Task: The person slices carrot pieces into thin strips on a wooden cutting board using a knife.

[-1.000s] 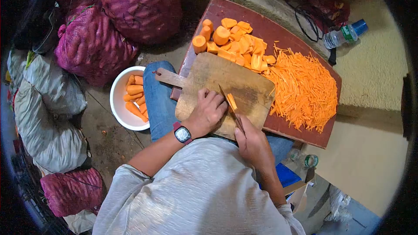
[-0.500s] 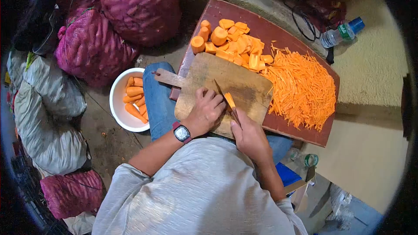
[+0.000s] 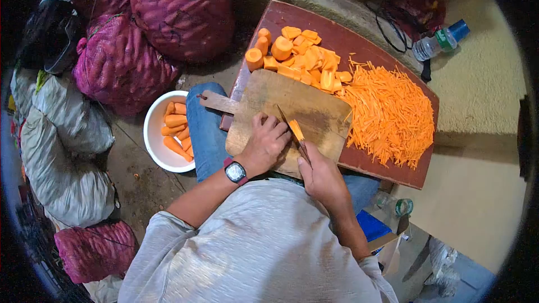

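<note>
A wooden cutting board (image 3: 258, 95) with a handle lies across my lap and the edge of a red board. My right hand (image 3: 323, 177) grips a knife (image 3: 283, 115), its blade pointing up and left over the wood. Thin orange carrot strips (image 3: 296, 130) rest against the blade's right side. On the left of the blade, my left hand (image 3: 267, 145) presses down with curled fingers; what lies under them is hidden. Carrot chunks and slices (image 3: 306, 59) are piled beyond the cutting board. Right of it spreads a large heap of shredded carrot (image 3: 393, 115).
A white basin (image 3: 150, 137) of whole carrots stands on the floor by my left knee. Pink mesh sacks (image 3: 182, 11) and white sacks (image 3: 62, 163) fill the left. The red board (image 3: 365, 45) has a plastic bottle (image 3: 428, 48) beyond its right edge.
The view has shifted slightly, so the basin and sacks appear a little lower and further right. Both hands and the knife stay nearly in place.
</note>
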The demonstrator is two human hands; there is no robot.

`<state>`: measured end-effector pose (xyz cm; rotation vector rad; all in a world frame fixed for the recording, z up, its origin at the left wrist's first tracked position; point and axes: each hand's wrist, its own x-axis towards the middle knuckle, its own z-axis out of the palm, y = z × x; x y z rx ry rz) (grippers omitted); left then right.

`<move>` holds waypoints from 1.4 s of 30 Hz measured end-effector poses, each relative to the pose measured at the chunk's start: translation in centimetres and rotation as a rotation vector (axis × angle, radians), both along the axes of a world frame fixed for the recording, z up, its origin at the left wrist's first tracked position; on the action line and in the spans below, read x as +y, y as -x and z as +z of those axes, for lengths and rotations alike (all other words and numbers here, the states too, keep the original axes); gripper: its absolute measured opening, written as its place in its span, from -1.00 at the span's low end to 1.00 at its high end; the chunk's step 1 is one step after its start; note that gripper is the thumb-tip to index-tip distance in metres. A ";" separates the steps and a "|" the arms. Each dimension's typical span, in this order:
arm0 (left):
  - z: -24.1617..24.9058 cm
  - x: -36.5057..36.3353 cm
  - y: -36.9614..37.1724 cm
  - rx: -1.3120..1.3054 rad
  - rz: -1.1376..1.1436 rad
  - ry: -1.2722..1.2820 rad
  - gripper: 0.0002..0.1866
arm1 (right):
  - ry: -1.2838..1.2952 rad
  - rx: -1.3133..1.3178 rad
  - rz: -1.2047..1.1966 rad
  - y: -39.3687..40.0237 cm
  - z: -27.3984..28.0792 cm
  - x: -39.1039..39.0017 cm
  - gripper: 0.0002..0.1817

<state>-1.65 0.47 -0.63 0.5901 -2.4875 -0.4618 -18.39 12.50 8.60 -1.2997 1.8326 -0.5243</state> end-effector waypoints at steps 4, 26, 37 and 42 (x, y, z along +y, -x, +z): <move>-0.3 0.1 0.2 0.006 -0.004 0.029 -0.71 | 0.029 -0.024 0.007 0.8 -0.4 0.1 -0.58; -0.2 0.2 0.0 -0.037 0.007 0.070 -0.72 | -0.029 -0.062 -0.005 0.6 -0.5 0.1 -0.58; -0.2 0.5 0.1 -0.024 0.004 0.078 -0.69 | 0.071 -0.081 0.016 0.7 -0.5 -0.1 -0.58; -0.4 0.3 0.0 -0.009 0.017 0.097 -0.71 | 0.122 -0.076 0.000 0.4 -1.0 0.4 -0.62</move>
